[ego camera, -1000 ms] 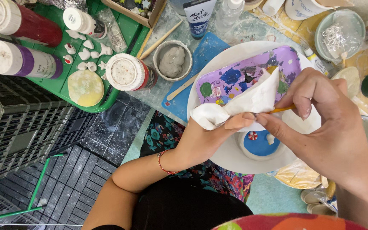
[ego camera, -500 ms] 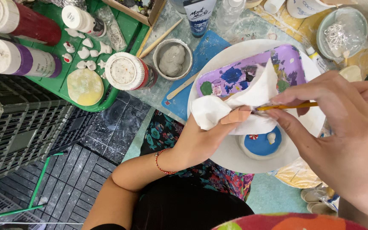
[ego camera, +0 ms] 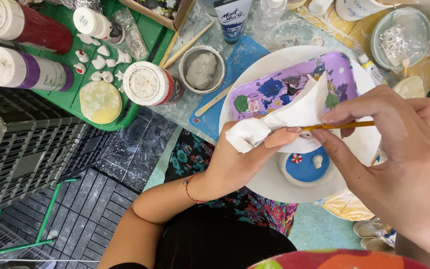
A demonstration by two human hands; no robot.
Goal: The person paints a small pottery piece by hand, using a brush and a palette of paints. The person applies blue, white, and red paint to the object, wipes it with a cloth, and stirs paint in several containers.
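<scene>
Left hand (ego camera: 235, 159): pinches a crumpled white tissue (ego camera: 279, 122) above the round white plate (ego camera: 274, 184).
Right hand (ego camera: 399, 159): grips a thin yellow paintbrush (ego camera: 347, 125), tip buried in tissue.
Palette (ego camera: 279, 87): purple rectangular tray, paint-blotched.

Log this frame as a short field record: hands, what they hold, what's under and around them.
left hand: pinches a white tissue around the brush tip
right hand: holds a thin yellow-handled brush
under hands: white plate carrying a purple palette with paint blobs and a small blue round piece
left of plate: bowl of grey clay, wooden stick on a blue mat
far left: green tray with paint bottles and small white pieces
</scene>
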